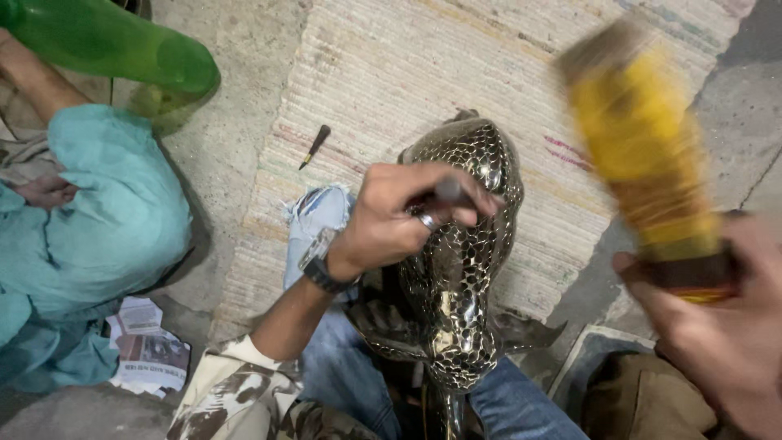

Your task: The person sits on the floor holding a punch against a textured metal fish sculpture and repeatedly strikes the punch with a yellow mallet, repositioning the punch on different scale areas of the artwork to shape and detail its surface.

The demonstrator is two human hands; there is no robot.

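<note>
A shiny metal animal-head sculpture (464, 261) with a hammered scale pattern rests on my lap, over my blue jeans. My left hand (399, 213), with a ring and a wristwatch, is closed around a small metal punch (446, 192) pressed against the top of the sculpture. My right hand (721, 326) grips the dark handle of a yellow mallet (643, 138), raised at the right and blurred by motion.
A striped woven mat (407, 73) covers the concrete floor ahead, with a small dark tool (314, 146) lying on it. At the left sits another person in teal clothing (106, 212), beside a green plastic object (114, 45) and newspaper (151, 350).
</note>
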